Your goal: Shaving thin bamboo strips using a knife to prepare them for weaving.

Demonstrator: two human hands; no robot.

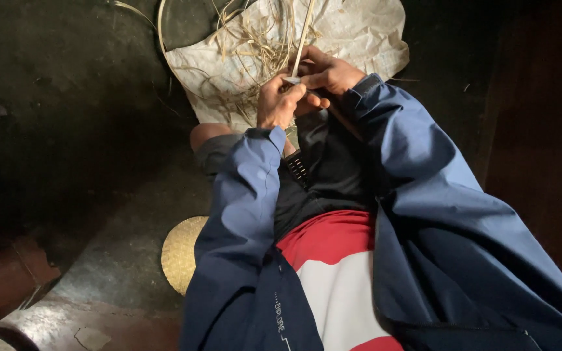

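Where the two hands meet over the lap, much of what I want to see is covered: my left hand (280, 101) is curled into a fist around a small pale blade-like tool (291, 80), and only its tip shows between the knuckles, so I cannot say what kind of tool it is. My right hand (328, 71) is closed with thumb and fingers pinched on one long cane strip (303, 36), which runs up from the hands and is cut off by the top edge of the view. The strip's lower end disappears between the two hands, touching the tool's tip.

Beyond the hands, one crumpled pale sheet (365, 32) lies on the floor, its upper part out of frame, carrying a loose tangle of cane shavings (248, 49) too many and too thin to count. One bent cane loop (162, 32) curves along the sheet's left edge. The dark floor (66, 97) swallows most detail. One round woven mat (180, 255) sits by my left elbow, half hidden under the blue jacket sleeve (245, 201).
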